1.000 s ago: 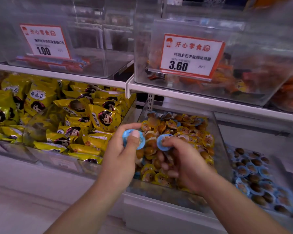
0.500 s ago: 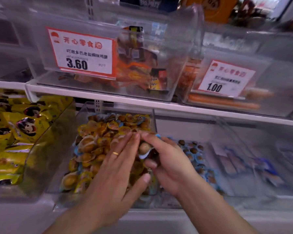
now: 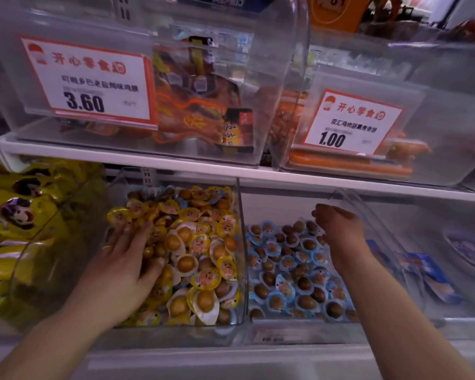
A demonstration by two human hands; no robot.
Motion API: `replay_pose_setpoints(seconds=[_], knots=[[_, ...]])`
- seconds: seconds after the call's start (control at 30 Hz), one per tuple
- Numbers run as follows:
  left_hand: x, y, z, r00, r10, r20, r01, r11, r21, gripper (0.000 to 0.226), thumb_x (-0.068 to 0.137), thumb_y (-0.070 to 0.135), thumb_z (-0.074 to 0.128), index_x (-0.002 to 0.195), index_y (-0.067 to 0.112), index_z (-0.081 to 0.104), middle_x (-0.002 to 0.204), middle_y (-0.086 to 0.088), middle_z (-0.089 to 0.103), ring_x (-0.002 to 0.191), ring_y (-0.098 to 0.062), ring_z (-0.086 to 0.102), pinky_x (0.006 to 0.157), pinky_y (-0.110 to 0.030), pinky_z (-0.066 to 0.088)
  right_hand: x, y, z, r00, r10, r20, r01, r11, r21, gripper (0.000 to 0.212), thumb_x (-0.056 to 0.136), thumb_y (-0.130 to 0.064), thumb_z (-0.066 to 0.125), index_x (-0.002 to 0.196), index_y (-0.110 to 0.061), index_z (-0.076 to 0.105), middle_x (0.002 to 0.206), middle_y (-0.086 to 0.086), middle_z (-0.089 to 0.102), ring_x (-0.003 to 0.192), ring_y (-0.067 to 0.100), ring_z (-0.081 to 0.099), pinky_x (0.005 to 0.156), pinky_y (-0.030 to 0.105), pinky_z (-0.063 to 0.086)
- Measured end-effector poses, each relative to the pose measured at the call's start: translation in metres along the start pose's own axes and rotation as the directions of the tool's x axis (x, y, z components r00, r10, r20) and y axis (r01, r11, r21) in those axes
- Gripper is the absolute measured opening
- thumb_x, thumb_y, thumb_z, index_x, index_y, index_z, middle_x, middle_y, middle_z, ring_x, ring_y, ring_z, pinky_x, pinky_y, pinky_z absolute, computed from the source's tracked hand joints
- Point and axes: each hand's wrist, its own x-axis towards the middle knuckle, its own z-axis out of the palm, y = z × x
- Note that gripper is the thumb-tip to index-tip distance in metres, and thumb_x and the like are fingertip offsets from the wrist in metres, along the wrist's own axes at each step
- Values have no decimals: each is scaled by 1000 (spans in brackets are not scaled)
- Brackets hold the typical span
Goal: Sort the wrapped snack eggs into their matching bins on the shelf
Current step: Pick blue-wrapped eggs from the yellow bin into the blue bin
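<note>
Yellow-wrapped snack eggs (image 3: 203,242) fill the clear middle bin (image 3: 176,334) on the lower shelf. My left hand (image 3: 126,259) lies flat on that pile at its left side, fingers straight, a ring on one finger. Blue-wrapped snack eggs (image 3: 285,270) cover the floor of the clear bin to the right (image 3: 299,331). My right hand (image 3: 337,226) hovers over the back of the blue pile, its back toward me and fingers loosely bent downward. No wrapper shows in it.
Yellow snack packs (image 3: 25,215) fill the bin to the left. Blue flat packs (image 3: 428,272) lie in the bin to the far right. A white shelf edge (image 3: 258,174) runs just above, carrying clear bins with price tags 3.60 (image 3: 88,78) and 1.00 (image 3: 348,122).
My hands have parted. The right hand moved from the yellow bin to over the blue bin, and the blue-wrapped egg it pinched is gone from view. The left hand now rests flat on the yellow eggs.
</note>
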Motion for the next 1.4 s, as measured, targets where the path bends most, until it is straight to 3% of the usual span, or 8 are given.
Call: replay_pose_setpoints(seconds=[0.13,0.27,0.37,0.53,0.7,1.0,1.23,1.4], knots=[[-16,9,-18,990,140,-3,-140,989,49,59,83,67,27,131,40,49,135,11,48,120,-19,53,98,-40,44,-24,-10,28,982,-188,-31,188,982,14,14,93,-15,60,88,-21,72,96,2,74,98,21,67,67,25,49],[-53,12,-21,953,300,44,-301,953,29,51,89,66,26,128,45,51,139,28,42,126,-6,47,98,-28,42,-74,-30,69,869,-487,82,493,866,-84,23,91,-13,59,83,-29,73,78,-23,72,79,-6,64,73,19,51],[-75,-2,-22,932,356,69,-352,934,-59,55,94,64,24,143,44,40,151,26,33,138,-5,34,109,-23,28,-124,-34,109,706,-597,381,681,721,-132,23,87,-23,52,95,-27,74,79,-18,70,73,-6,62,62,5,41],[-96,-36,-48,911,369,-184,-396,907,-141,31,97,36,47,118,27,67,126,13,62,128,-6,50,108,-32,38,-167,-5,184,271,-377,886,929,342,-139,39,97,-27,54,135,-21,59,136,-2,57,127,14,51,108,26,38],[-106,-61,-67,879,194,-436,-322,915,-241,28,96,30,47,104,26,73,110,18,65,122,-2,52,100,-27,38,-159,20,226,291,-94,952,955,88,-284,60,93,-53,56,149,-39,39,154,-10,38,146,17,18,116,44,27],[-88,-83,-79,914,14,-405,-169,922,-348,20,98,24,54,106,29,71,107,22,59,105,0,50,87,-27,48,-142,-8,209,463,-159,872,875,-73,-478,27,86,-58,56,87,-31,60,103,-7,63,113,18,53,94,37,40],[-83,-70,-70,951,104,-290,-144,983,-118,27,95,36,47,116,35,65,103,11,46,95,-13,44,80,-33,46,-144,-5,228,454,-369,811,887,277,-370,21,95,-41,57,113,-31,63,106,-2,66,101,19,61,80,34,50],[-85,-62,-50,974,145,-176,-114,978,175,35,94,46,31,103,33,63,101,4,52,92,-21,54,80,-40,38,-149,22,259,444,-229,866,896,93,-435,54,99,-46,47,145,-19,40,142,10,48,127,32,49,105,40,41]])
